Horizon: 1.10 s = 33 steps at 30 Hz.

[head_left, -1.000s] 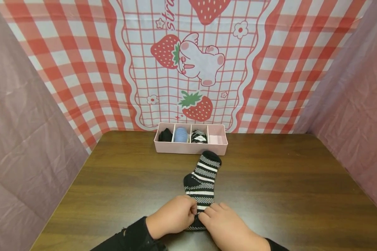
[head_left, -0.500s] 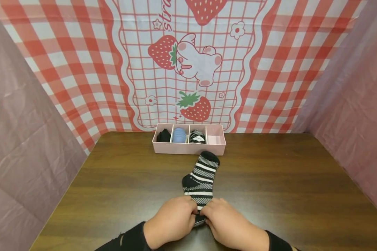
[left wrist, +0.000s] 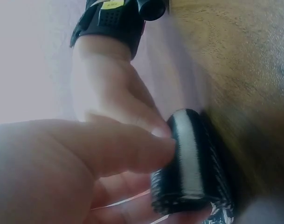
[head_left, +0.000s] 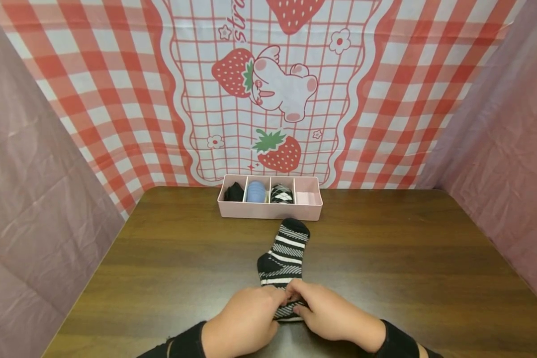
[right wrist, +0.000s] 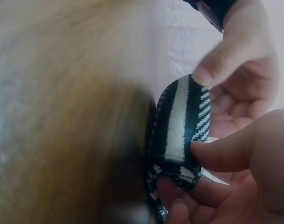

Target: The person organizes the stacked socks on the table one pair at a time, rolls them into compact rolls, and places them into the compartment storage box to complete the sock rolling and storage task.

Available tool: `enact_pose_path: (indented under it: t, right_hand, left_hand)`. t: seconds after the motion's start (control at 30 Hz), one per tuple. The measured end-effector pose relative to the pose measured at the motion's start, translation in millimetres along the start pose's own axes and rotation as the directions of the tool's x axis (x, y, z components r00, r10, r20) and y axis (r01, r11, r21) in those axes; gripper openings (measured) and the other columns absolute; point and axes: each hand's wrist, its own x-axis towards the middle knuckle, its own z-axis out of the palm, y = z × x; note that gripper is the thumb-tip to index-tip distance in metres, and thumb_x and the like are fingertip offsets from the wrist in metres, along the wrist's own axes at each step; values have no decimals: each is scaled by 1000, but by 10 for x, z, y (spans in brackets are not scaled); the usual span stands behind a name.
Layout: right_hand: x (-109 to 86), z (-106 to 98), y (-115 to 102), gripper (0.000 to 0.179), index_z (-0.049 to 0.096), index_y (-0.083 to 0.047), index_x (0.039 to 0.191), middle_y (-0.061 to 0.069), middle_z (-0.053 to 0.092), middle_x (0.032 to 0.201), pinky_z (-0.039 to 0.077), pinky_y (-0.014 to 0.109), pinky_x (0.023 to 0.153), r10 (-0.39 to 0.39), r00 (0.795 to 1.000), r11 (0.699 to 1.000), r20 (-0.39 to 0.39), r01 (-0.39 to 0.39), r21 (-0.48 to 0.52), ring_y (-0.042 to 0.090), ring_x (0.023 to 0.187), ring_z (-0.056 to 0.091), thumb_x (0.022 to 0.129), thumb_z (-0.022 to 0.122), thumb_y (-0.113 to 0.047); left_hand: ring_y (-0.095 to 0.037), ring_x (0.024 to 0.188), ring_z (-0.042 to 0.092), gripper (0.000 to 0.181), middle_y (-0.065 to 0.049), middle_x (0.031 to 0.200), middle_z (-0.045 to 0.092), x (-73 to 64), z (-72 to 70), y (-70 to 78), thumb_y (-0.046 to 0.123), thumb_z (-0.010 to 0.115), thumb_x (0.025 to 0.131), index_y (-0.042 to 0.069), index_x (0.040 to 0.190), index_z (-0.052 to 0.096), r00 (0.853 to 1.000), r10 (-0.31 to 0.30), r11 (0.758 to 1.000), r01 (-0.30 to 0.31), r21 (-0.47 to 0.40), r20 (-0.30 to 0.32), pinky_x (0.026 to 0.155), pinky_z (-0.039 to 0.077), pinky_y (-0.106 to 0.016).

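Observation:
A black, white and grey striped sock lies lengthwise on the table, its black toe pointing at the box and its near end folded over into a thick roll. My left hand grips the left side of that roll; in the left wrist view its thumb presses on the striped knit. From the right, my right hand pinches the same roll, thumb on the near side. The right wrist view shows the rolled sock end between both hands, with right-hand fingers curled under it. The hands partly hide the roll in the head view.
Beyond the toe stands a pink divided box. Its compartments hold a black bundle, a blue rolled sock and an argyle rolled sock; the rightmost shows its bare bottom. A checked cloth hangs behind the wooden table.
The sock's near end has gone from lying flat to being folded into a roll. My right fingers now pinch it, and the toe has slid slightly towards me.

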Motion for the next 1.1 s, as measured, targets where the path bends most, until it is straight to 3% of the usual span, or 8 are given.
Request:
enact_pose_path:
  t: [0.13,0.23,0.4,0.57,0.8,1.0,1.1]
  right_hand:
    - [13,-15,38,20,55,-19,104,-7,58,94,47,28,71,75,997,989,26,-78,122,5,82,55,97,65,-3]
    - [21,-23,47,17,57,-17,100,-3,56,94,46,27,68,117,993,980,26,-120,161,6,79,53,96,66,-3]
    - [37,-11,37,16,60,-17,96,-2,56,94,47,27,66,155,988,978,1,-154,138,6,77,54,94,67,-3]
    - [30,5,30,18,61,-19,91,-7,54,89,45,26,64,136,990,986,-35,-132,98,4,74,51,91,69,-2]
    - [32,25,63,17,62,-21,90,-11,53,89,45,26,64,128,991,989,-39,-124,77,4,74,50,93,70,-5]
    - [33,16,51,16,63,-20,91,-6,58,91,44,27,66,136,990,988,-23,-134,75,5,76,50,94,69,-6]
    - [34,16,49,15,63,-20,91,-8,56,91,44,27,67,130,991,990,-29,-129,53,5,76,50,94,69,-6]
  left_hand:
    - [-4,86,60,35,10,96,65,-9,7,10,7,78,75,17,107,67,1000,15,999,-14,32,-12,71,53,-28]
    - [-6,91,60,33,8,98,64,-11,11,15,7,78,76,15,107,69,999,39,997,-37,61,-34,76,54,-28]
    - [-10,93,57,27,6,98,61,-14,20,26,12,82,77,12,101,72,990,106,987,-94,129,-91,81,52,-29]
    - [-8,90,56,21,9,92,60,-4,34,36,15,84,76,15,93,72,973,180,977,-160,142,-145,79,49,-27]
    - [-6,87,57,15,11,90,63,24,86,38,14,82,78,15,91,76,970,215,958,-186,220,-115,78,48,-20]
    - [-6,76,53,11,12,82,60,46,142,34,13,81,76,17,85,75,961,248,921,-195,338,-120,66,42,-19]
    - [-6,76,54,14,10,82,60,56,164,16,11,81,76,17,87,75,960,248,921,-193,339,-126,66,44,-20]
